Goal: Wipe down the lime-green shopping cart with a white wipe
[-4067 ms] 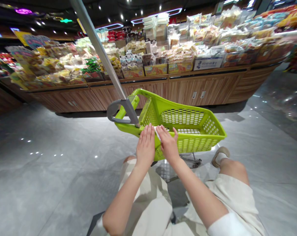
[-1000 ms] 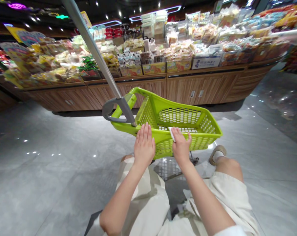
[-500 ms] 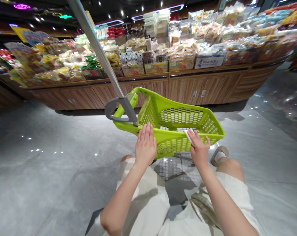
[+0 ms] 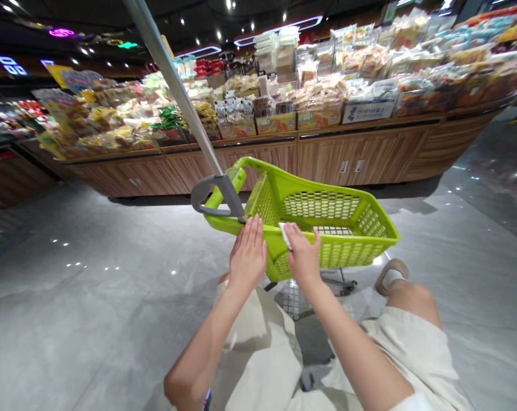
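Note:
A lime-green plastic shopping cart basket stands crosswise in front of my knees, its walls full of holes. My left hand rests on its near rim at the handle end, fingers stretched out flat. Further right along that rim, my right hand presses a small white cloth or tissue under its fingers. A grey loop-shaped bracket sits at the cart's left end, just beyond my left hand, with a long metal pole rising from it toward the upper left.
Behind the cart runs a wooden display counter piled with packaged foods. Shiny grey floor tiles spread around me. My foot in a beige shoe is right of the cart, near a caster wheel.
My right hand has slid left along the near rim with the white cloth, closer to my left hand. My left hand stays at about the same spot on the rim. The view has shifted slightly.

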Available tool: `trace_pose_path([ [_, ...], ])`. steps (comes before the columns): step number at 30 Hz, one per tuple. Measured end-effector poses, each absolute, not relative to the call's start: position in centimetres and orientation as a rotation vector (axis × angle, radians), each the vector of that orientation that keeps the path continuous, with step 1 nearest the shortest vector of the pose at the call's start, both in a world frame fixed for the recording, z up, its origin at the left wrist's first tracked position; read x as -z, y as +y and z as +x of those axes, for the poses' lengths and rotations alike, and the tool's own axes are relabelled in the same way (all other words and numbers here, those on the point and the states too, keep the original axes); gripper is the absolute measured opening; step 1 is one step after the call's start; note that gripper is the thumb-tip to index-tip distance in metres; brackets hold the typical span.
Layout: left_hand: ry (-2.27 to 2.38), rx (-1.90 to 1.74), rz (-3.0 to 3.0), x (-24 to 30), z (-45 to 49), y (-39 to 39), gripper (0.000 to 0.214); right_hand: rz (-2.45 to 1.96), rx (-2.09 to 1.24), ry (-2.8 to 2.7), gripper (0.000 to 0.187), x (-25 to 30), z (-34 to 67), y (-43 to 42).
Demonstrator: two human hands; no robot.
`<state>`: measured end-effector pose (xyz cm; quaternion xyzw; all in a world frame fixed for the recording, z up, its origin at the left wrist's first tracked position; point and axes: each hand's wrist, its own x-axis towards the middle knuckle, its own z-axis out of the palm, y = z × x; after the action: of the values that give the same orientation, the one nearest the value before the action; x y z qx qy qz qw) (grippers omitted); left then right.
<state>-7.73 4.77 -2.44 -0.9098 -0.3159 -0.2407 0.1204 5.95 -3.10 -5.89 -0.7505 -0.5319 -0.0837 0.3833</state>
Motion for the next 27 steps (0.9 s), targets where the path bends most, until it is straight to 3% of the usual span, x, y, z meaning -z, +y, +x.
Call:
trace_pose_path([
  [5, -0.951, 0.751, -2.630, 2.5, -7.5, 4.5, 0.059, -1.788, 0.180, -1.511, 0.059, 3.1, 2.5, 0.1],
  [11, -0.975, 0.797, -2.644, 2.5, -7.5, 4.1, 0.060, -1.933, 0.405, -1.506, 0.077, 7.9, 10.1, -5.9],
  [17, -0.966, 0.808, -2.677, 2.8, -7.4, 4.3, 0.060, -2.098, 0.550, -1.196, 0.066, 11.6, 15.2, -10.4],
  [22, -0.956, 0.801, -2.683, 2.7, -7.3, 4.4, 0.057, -1.993, 0.325, -1.296, 0.068, 7.8, 8.0, -4.4],
  [27, -0.944, 0.767, -2.673, 2.6, -7.3, 4.2, 0.058, -1.774, 0.174, -1.492, 0.059, 3.7, 2.4, 0.1],
])
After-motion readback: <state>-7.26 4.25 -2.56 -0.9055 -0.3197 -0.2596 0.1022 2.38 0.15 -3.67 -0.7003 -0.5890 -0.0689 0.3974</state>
